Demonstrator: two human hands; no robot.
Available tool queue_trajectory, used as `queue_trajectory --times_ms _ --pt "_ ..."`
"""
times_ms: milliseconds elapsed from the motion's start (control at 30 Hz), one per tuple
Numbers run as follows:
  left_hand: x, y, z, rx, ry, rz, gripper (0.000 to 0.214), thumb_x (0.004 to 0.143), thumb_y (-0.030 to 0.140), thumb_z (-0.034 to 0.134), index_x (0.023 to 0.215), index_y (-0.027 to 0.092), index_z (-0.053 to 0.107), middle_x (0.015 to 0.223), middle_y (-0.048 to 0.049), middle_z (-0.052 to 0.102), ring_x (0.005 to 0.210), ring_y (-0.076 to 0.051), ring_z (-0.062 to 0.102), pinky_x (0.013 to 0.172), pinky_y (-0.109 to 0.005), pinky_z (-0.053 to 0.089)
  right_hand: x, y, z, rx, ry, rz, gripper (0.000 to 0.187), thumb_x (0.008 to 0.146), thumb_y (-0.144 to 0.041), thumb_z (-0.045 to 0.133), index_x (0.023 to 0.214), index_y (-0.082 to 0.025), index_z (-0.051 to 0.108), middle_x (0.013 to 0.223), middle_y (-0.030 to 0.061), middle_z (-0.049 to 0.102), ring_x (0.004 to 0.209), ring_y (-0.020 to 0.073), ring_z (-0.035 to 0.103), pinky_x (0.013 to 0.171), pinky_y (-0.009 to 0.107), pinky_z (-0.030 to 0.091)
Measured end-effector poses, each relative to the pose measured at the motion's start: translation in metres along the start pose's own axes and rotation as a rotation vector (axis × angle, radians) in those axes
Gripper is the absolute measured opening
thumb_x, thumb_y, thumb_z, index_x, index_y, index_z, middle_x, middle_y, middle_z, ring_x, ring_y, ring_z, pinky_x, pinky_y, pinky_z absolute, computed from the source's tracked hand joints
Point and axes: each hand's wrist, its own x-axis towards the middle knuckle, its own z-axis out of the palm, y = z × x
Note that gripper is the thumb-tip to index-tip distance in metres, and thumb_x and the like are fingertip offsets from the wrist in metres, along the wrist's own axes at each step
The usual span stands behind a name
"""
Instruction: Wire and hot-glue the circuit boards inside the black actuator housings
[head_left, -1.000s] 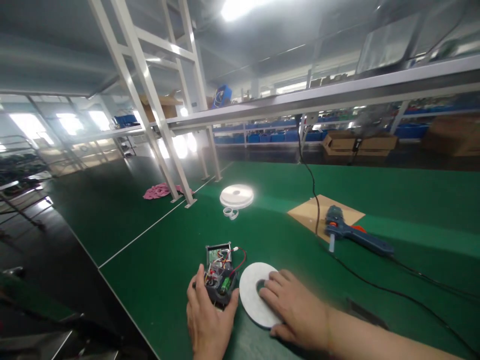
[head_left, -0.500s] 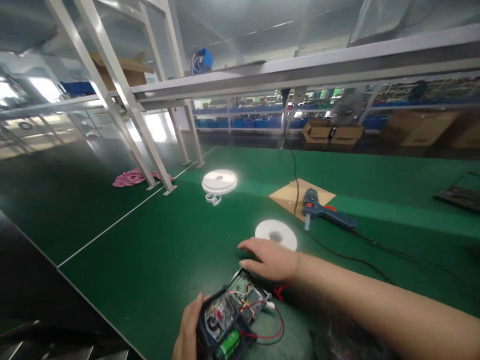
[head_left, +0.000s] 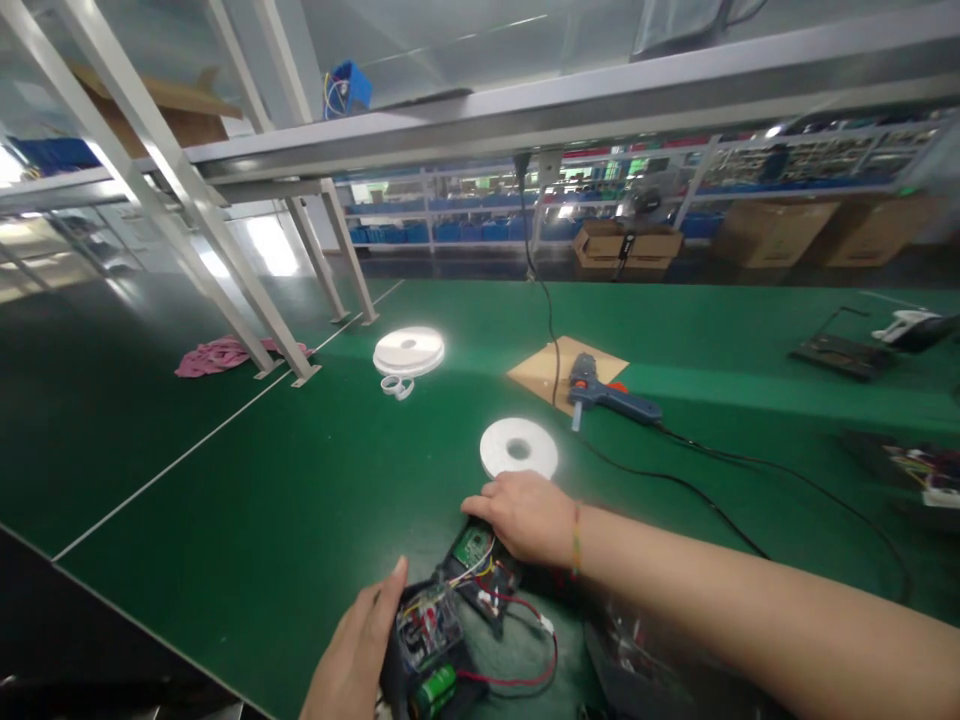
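I have the open electronic device (head_left: 439, 640) near the front edge of the green bench (head_left: 262, 480). My left hand (head_left: 352, 660) steadies its left side, fingers extended against the casing, not wrapped round it. My right hand (head_left: 525, 515) rests on the far half by the small green circuit board (head_left: 472, 547), fingers curled down over it; whether they pinch anything I cannot tell. I judge it wise to keep the red wires (head_left: 525, 660) slack.

Farther across the bench lie a white tape disc (head_left: 519, 448), a blue glue gun (head_left: 611, 398) on cardboard (head_left: 540, 368), and stacked white rolls (head_left: 409, 351). Shelving fills the room behind.
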Motion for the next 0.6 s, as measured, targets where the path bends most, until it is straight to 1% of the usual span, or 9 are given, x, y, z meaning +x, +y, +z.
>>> queue_trajectory --times_ms 67,167,233,300,333,400,467,533,600 --pt "0.008 0.003 -0.011 -0.03 -0.062 0.052 0.092 0.089 0.034 0.064 0.161 0.026 0.008 0.14 -0.0175 0.054 0.125 -0.035 0.059 0.104 -0.047 0.052 0.0 0.001 0.001 -0.03 -0.003 -0.108 0.03 0.091 -0.014 0.06 0.118 -0.021 0.069 0.093 0.0083 0.075 0.084 0.0256 0.067 0.059 0.032 0.038" --pt "0.02 0.006 -0.026 -0.075 -0.15 0.091 0.104 0.081 0.038 0.073 0.161 0.025 0.008 0.14 -0.0164 0.055 0.124 -0.035 0.06 0.105 -0.047 0.052 0.002 0.002 0.01 -0.05 -0.014 -0.283 0.034 0.093 -0.017 0.063 0.126 -0.025 0.066 0.092 0.0059 0.075 0.082 0.0235 0.063 0.058 0.032 0.036" --pt "0.029 0.005 -0.034 -0.048 -0.208 0.083 0.109 0.076 0.038 0.075 0.161 0.026 0.008 0.144 -0.0162 0.053 0.127 -0.036 0.058 0.107 -0.048 0.05 0.003 0.0 0.018 -0.046 -0.012 -0.363 0.042 0.094 -0.017 0.063 0.135 -0.026 0.06 0.09 0.0045 0.075 0.079 0.0227 0.063 0.057 0.033 0.034" --pt "0.037 0.002 -0.038 0.01 -0.255 0.074 0.111 0.073 0.033 0.075 0.161 0.026 0.008 0.149 -0.017 0.049 0.13 -0.037 0.056 0.108 -0.05 0.05 0.003 -0.002 0.026 -0.029 0.001 -0.414 0.048 0.093 -0.016 0.064 0.14 -0.023 0.056 0.089 0.0035 0.076 0.077 0.0224 0.063 0.058 0.034 0.035" --pt "0.041 -0.001 -0.038 0.036 -0.27 0.072 0.112 0.072 0.031 0.075 0.161 0.025 0.009 0.15 -0.0175 0.048 0.131 -0.037 0.056 0.108 -0.051 0.05 0.003 -0.002 0.03 -0.018 0.011 -0.431 0.045 0.093 -0.015 0.064 0.138 -0.021 0.057 0.089 0.0034 0.076 0.077 0.0223 0.064 0.059 0.035 0.036" --pt "0.046 -0.007 -0.036 0.066 -0.274 0.061 0.113 0.069 0.027 0.074 0.161 0.023 0.009 0.15 -0.0181 0.048 0.131 -0.037 0.056 0.107 -0.05 0.05 0.003 -0.002 0.036 0.006 0.032 -0.457 0.033 0.095 -0.016 0.063 0.127 -0.017 0.062 0.089 0.0041 0.076 0.083 0.0222 0.065 0.064 0.035 0.039" --pt "0.049 -0.012 -0.031 0.091 -0.263 0.042 0.112 0.068 0.025 0.073 0.161 0.023 0.01 0.148 -0.0179 0.049 0.131 -0.037 0.055 0.107 -0.05 0.051 0.005 0.0 0.04 0.031 0.047 -0.479 0.022 0.097 -0.017 0.061 0.12 -0.016 0.064 0.09 0.0047 0.076 0.09 0.0211 0.066 0.069 0.034 0.042" --pt "0.048 -0.014 -0.025 0.115 -0.247 0.016 0.112 0.068 0.024 0.072 0.161 0.025 0.009 0.148 -0.0176 0.048 0.131 -0.037 0.055 0.107 -0.054 0.05 0.007 0.003 0.043 0.055 0.061 -0.475 0.021 0.1 -0.017 0.057 0.121 -0.016 0.061 0.093 0.005 0.075 0.091 0.0195 0.066 0.072 0.032 0.043" --pt "0.044 -0.013 -0.019 0.13 -0.212 0.002 0.112 0.068 0.025 0.072 0.16 0.027 0.008 0.146 -0.0175 0.048 0.129 -0.037 0.056 0.105 -0.056 0.052 0.01 0.007 0.044 0.075 0.081 -0.428 0.021 0.102 -0.015 0.051 0.122 -0.015 0.059 0.094 0.0061 0.075 0.09 0.0195 0.065 0.073 0.031 0.044"
